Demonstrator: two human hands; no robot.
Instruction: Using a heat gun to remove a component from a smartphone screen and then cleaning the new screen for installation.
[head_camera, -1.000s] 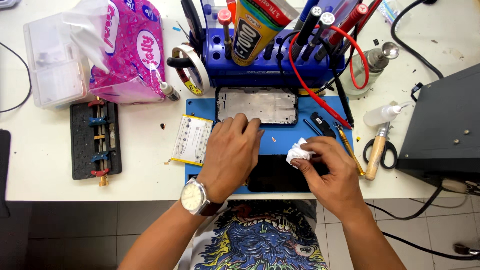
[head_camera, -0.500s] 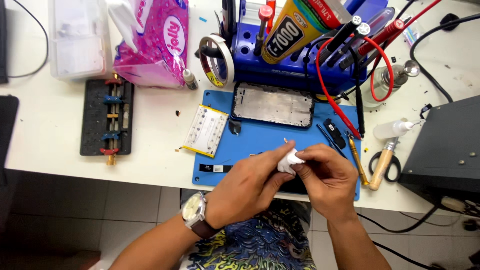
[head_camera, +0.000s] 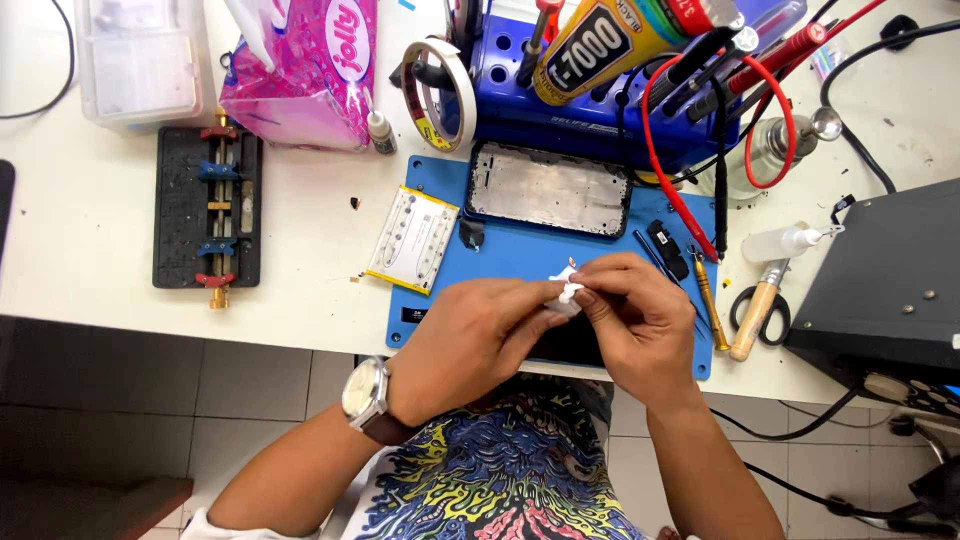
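Over the near edge of a blue work mat (head_camera: 520, 255), my left hand (head_camera: 470, 340) and my right hand (head_camera: 635, 325) meet and both pinch a small crumpled white tissue (head_camera: 565, 290). A dark flat phone part (head_camera: 575, 345) lies on the mat under my hands, mostly hidden. A metal phone frame (head_camera: 548, 190) rests at the far side of the mat. Left of it, a white and yellow battery (head_camera: 412, 240) overlaps the mat's edge. A watch sits on my left wrist.
A blue tool rack (head_camera: 590, 105) with a glue tube, tape roll (head_camera: 440, 90) and red wire stands behind the mat. A black clamp fixture (head_camera: 208, 210) and pink tissue pack (head_camera: 300, 70) are at left. Scissors (head_camera: 760, 305), a screwdriver (head_camera: 708, 300), a squeeze bottle (head_camera: 785, 242) and a dark box (head_camera: 885, 285) are at right.
My left hand left the mat and joined my right hand on the white tissue. Both hands now hold it closer to the table's near edge. The view shifted left.
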